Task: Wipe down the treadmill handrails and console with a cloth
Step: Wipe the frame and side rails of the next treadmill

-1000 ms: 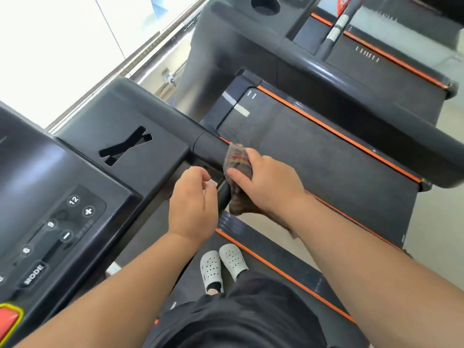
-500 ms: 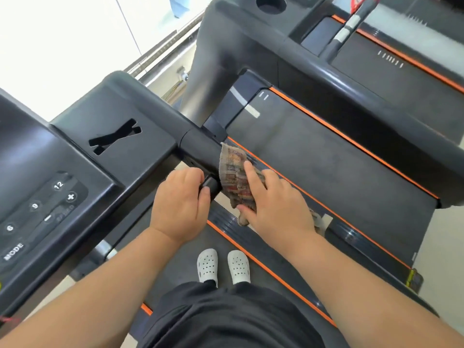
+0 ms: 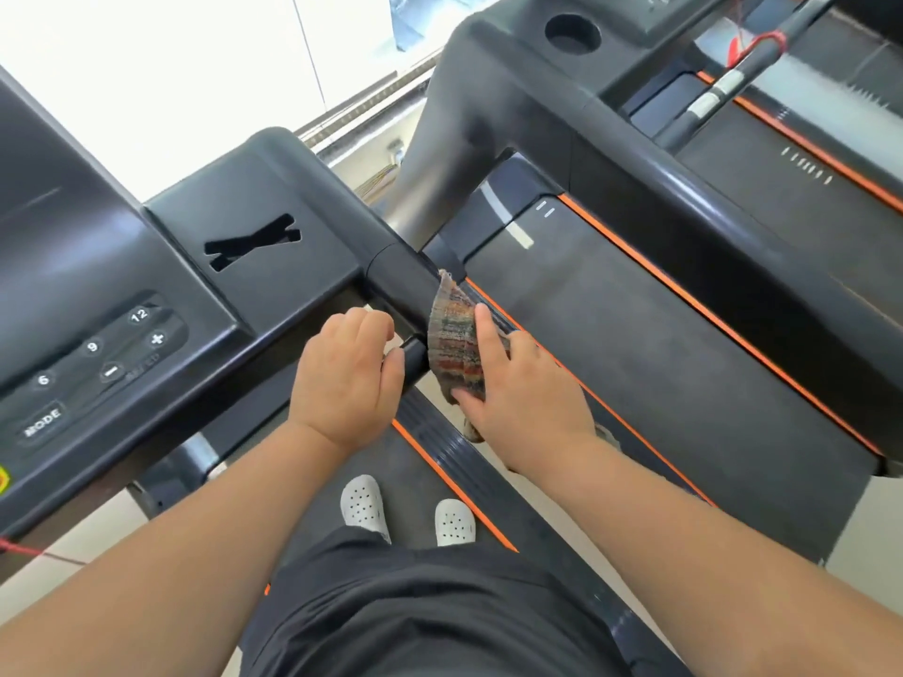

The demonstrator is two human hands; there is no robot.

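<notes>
- The console [image 3: 146, 295] fills the 9 o'clock side: a dark, glossy plastic face with round keys marked 6, 9 and 12, plus and minus keys, a MODE key and an X-shaped slot.
- From the console's corner the handrail [image 3: 405, 290] runs towards 4 o'clock, smooth and black.
- The striped cloth [image 3: 457, 344] lies over the handrail near the middle of the view.
- The right hand [image 3: 523, 398] presses the cloth on the rail, index finger and thumb stretched over it; its other fingers are hidden.
- The left hand [image 3: 342, 378], just beside at 9 o'clock of the cloth, has its fingers curled round a short bar [image 3: 413, 359] under the rail.
- At 6 o'clock white shoes [image 3: 361, 505] stand on the belt, edged at 3 o'clock by an orange stripe [image 3: 454, 486].
- A neighbouring treadmill's belt [image 3: 659, 344] spans 3 o'clock; its rail [image 3: 708, 207] crosses from 1 to 3 o'clock, well apart from the hands.
- A bright window [image 3: 171, 66] lies at 11 o'clock, pale floor tile [image 3: 879, 530] at 4 o'clock.
</notes>
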